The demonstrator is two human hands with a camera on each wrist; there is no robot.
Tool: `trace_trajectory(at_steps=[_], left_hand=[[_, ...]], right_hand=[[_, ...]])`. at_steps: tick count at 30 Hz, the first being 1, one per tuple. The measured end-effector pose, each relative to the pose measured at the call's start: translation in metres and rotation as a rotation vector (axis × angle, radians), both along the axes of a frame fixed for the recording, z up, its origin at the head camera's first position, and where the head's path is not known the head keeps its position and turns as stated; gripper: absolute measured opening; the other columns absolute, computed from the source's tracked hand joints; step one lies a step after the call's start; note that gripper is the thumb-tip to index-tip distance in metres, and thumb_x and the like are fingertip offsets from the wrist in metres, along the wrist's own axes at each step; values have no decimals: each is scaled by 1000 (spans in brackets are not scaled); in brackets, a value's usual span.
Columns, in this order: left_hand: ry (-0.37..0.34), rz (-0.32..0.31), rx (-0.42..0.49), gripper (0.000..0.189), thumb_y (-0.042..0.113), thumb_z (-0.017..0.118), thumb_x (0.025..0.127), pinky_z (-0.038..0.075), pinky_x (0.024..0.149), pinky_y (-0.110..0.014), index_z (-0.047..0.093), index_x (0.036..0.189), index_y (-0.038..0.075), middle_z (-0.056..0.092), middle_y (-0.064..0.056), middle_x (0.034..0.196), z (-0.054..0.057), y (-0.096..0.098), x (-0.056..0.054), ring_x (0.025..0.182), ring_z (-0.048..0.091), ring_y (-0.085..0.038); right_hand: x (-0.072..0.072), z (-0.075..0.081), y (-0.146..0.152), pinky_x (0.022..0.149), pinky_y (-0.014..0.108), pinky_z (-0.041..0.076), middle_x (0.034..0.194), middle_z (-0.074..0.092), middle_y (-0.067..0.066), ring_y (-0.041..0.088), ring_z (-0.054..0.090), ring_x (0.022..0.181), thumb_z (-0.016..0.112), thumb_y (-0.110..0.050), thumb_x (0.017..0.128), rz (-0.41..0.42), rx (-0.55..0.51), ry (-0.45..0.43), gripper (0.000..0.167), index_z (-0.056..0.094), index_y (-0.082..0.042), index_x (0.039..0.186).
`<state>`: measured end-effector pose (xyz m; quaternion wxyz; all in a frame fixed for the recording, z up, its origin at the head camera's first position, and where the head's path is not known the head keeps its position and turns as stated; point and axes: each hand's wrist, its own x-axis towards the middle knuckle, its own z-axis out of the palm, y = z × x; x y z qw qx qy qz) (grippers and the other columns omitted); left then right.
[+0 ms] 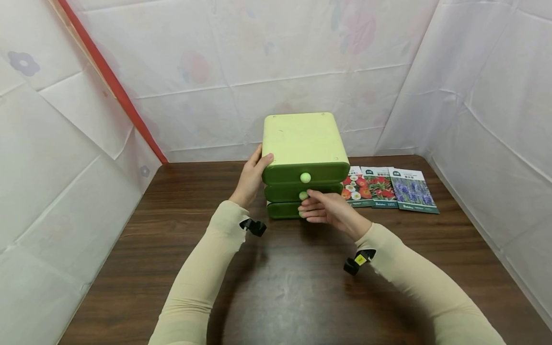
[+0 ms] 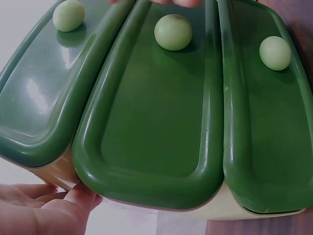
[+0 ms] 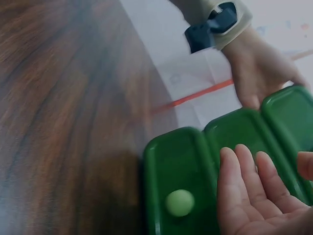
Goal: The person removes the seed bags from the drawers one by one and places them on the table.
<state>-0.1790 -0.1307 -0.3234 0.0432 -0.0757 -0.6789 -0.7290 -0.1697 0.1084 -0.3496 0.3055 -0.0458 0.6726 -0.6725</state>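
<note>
A small drawer cabinet (image 1: pixel 304 139) with a pale yellow-green top and three dark green drawer fronts stands on the table. My left hand (image 1: pixel 250 179) holds its left side near the upper front corner, thumb over the edge, fingers along the side. Each front carries a round light-green knob. My right hand (image 1: pixel 329 211) is at the middle drawer (image 2: pixel 151 122), thumb and fingertips right by the middle knob (image 2: pixel 173 32). In the right wrist view its fingers (image 3: pixel 254 181) are extended, palm turned up. The bottom knob (image 3: pixel 179 202) shows beside them.
Several flower-picture packets lie to the cabinet's right, among them one with purple flowers (image 1: pixel 412 190) and one with red flowers (image 1: pixel 380 187). Dark wood-grain table (image 1: pixel 172 230) extends in front. White sheeting (image 1: pixel 215 72) hangs behind and at both sides, with a red strip (image 1: pixel 112 79) at left.
</note>
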Motion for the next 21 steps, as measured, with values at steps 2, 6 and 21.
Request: trace_trajectory(at_steps=[2, 6, 21], left_hand=[[2, -1, 1, 75, 44, 52, 99, 35, 115, -42, 11, 159, 25, 12, 4, 165, 0, 0, 0, 145, 32, -16], [2, 4, 0, 75, 44, 53, 99, 36, 114, -42, 12, 159, 24, 13, 3, 165, 0, 0, 0, 144, 33, -17], [-1, 14, -14, 74, 43, 52, 99, 38, 112, -43, 13, 159, 25, 15, 2, 165, 0, 0, 1, 141, 38, -19]], right_hand=[[-2, -5, 0, 82, 31, 59, 97, 76, 7, 18, 74, 88, 55, -43, 99, 13, 4, -30, 59, 57, 10, 127], [-7, -13, -2, 85, 32, 58, 105, 75, 10, 19, 73, 92, 54, -47, 99, 57, -4, -81, 67, 52, 9, 135], [-19, -22, -12, 92, 32, 55, 108, 73, 10, 20, 72, 98, 56, -40, 100, 39, -233, -250, 50, 52, 1, 128]])
